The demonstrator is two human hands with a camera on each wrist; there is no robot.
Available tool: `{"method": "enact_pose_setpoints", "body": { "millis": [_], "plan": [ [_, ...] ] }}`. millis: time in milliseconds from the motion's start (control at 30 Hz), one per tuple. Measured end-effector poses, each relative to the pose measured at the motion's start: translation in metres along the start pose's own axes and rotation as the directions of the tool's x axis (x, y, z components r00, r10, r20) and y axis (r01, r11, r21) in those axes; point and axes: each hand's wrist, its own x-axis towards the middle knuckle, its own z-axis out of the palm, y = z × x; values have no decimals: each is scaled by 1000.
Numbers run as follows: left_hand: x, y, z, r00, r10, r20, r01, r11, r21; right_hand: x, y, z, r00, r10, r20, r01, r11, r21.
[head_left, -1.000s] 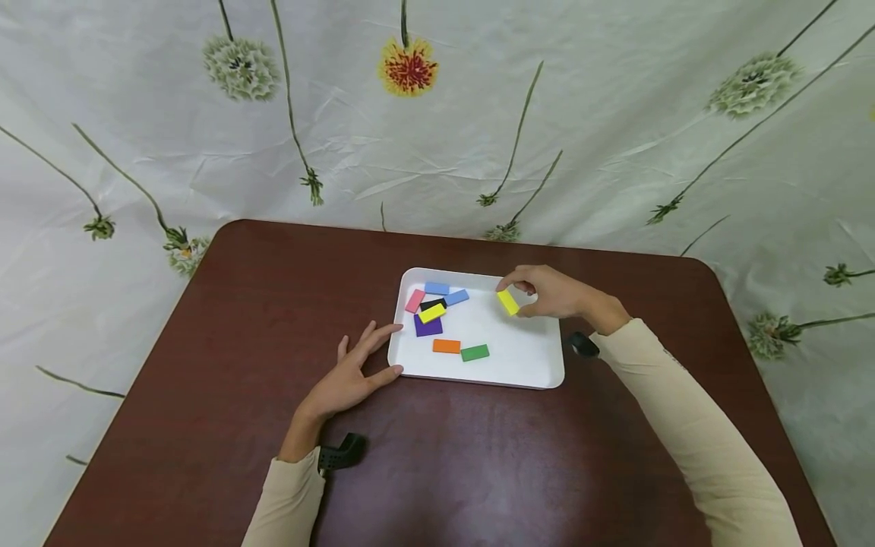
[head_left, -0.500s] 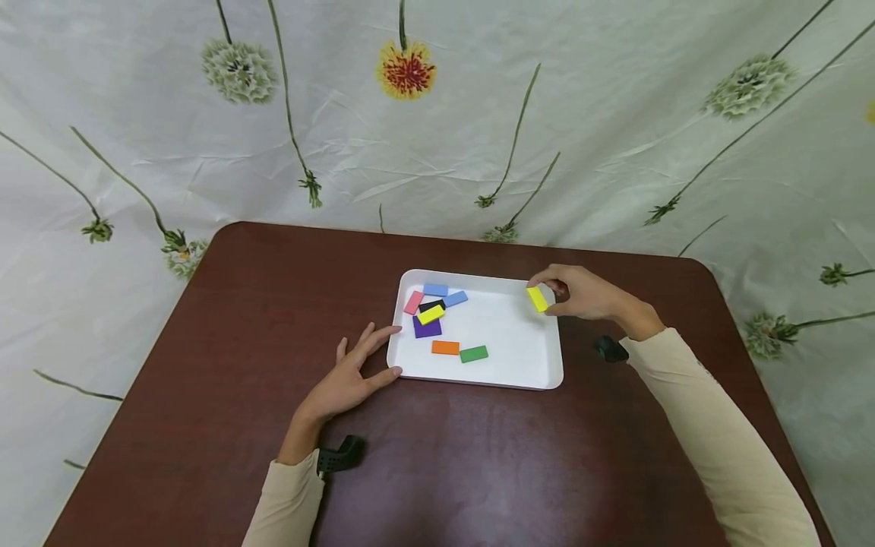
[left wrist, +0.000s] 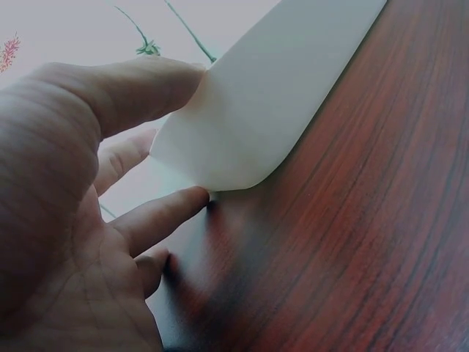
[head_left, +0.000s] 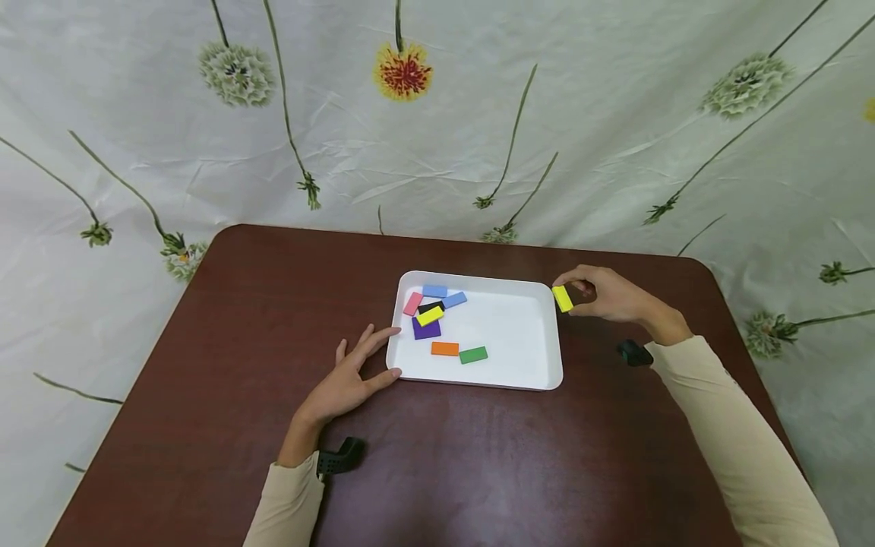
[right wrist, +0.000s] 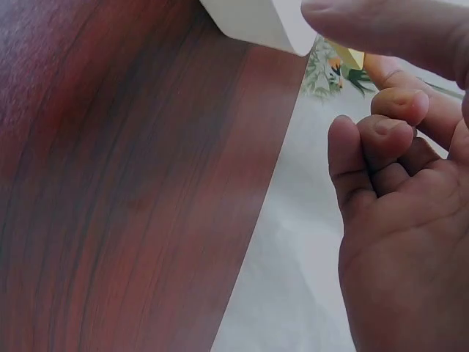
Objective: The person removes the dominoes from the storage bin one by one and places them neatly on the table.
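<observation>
At the far right corner of the white tray, the right hand pinches a yellow block between thumb and fingertip; the grip is parted only by the block's own body; from where I stand, contact between block and rim cannot be determined. Along the tray's left edge, the left hand touches the rim, fingers extended and spread, thumb at the near left corner; its digits are not wrapped round the tray.

Toward the tray's far left corner lie a pink block and a blue block; a second blue block sits angled beside a black block; another yellow block overlaps the black one and a purple block. Nearer the near edge, an orange block lies just beside a green block; the tray rests on a red-brown desk.
</observation>
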Motion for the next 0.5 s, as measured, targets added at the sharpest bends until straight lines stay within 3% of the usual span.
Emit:
{"method": "enact_pose_setpoints", "body": {
  "millis": [233,500],
  "plan": [
    [-1,1,0,1000,-8,-6,8,1000,-1,-9,12,-4,999,2,-38,-3,1000,-13],
    [0,1,1,1000,3,-16,-3,1000,10,-14,31,-3,996,65,-57,-69,996,-57]
  ]
}}
